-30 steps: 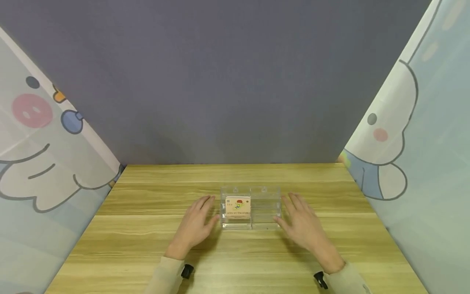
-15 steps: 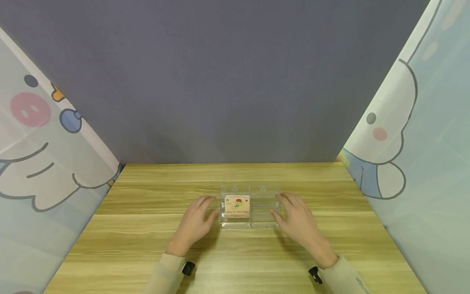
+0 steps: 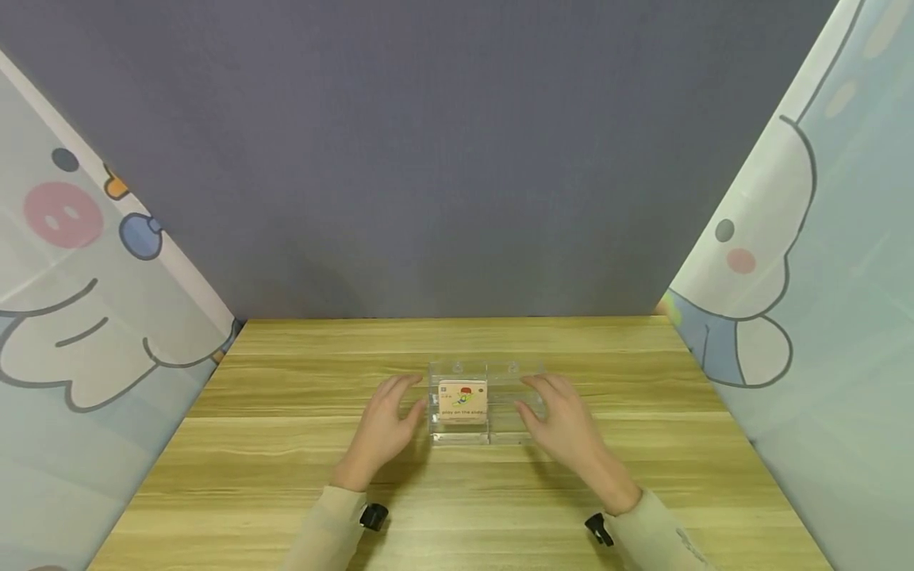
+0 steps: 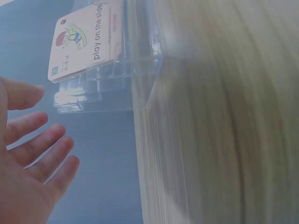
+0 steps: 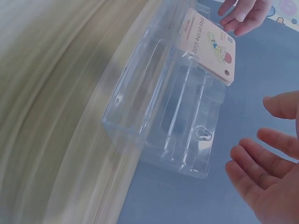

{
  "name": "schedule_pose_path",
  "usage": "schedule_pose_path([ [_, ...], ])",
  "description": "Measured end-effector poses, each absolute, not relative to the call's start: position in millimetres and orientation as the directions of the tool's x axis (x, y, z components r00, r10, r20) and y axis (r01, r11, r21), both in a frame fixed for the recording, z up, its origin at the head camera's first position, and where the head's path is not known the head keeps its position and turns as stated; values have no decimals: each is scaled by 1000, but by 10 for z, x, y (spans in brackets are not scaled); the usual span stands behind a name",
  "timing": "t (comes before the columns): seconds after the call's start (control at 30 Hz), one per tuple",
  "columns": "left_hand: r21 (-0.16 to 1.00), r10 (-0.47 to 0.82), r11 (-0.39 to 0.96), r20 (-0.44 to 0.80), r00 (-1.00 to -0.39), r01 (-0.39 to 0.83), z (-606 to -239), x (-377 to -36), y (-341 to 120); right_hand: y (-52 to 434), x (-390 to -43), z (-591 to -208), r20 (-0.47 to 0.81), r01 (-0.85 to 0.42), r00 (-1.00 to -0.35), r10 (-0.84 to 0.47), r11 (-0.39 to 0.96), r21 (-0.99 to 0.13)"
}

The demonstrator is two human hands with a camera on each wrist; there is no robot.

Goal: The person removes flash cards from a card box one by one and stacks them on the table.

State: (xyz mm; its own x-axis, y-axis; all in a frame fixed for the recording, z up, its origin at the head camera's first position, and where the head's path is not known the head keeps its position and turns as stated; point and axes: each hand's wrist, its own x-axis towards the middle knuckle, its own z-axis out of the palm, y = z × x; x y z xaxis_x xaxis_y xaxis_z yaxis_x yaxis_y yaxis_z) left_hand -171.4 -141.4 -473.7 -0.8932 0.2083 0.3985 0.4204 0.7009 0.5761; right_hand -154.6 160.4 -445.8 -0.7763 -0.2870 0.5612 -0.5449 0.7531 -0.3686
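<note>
A clear plastic card holder [image 3: 508,437] with two side-by-side compartments stands on the table. In its left compartment sits a small stack of cards [image 3: 462,403]; the front one reads "play on the slide" under a drawing. My left hand [image 3: 380,436] is beside the holder's left end, thumb and fingers spread, apart from it in the left wrist view. On the other side, my right hand [image 3: 571,432] overlaps the holder's right end in the head view. The right wrist view shows a gap between those relaxed fingers and the plastic. Neither hand holds anything.
The wood-grain table [image 3: 457,492] reaches back to a dark grey-blue backdrop [image 3: 457,159]. Curtains with cartoon animals hang on the left [image 3: 71,317] and right [image 3: 842,277]. Each wrist wears a black band piece, seen below the left sleeve cuff and the right one.
My right hand has moved left, from beside the holder's right end to overlapping it. The left hand has barely shifted. The holder and cards stay in place.
</note>
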Motion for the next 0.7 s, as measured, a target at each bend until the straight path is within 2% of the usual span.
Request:
schedule_pose_path([
  [0.23,660,159,641,385,-909,392,-4775,-1767,-1388,1531,-1569,-4439,524,-515,-810,-263,746,-421],
  [0.5,745,164,557,335,-928,367,-4808,-1799,-1326,1429,-1610,-4457,570,-572,-763,-304,728,-378],
  [0.7,793,146,509,303,-942,334,-4837,-1828,-1308,1345,-1636,-4460,553,-570,-771,-316,730,-377],
])
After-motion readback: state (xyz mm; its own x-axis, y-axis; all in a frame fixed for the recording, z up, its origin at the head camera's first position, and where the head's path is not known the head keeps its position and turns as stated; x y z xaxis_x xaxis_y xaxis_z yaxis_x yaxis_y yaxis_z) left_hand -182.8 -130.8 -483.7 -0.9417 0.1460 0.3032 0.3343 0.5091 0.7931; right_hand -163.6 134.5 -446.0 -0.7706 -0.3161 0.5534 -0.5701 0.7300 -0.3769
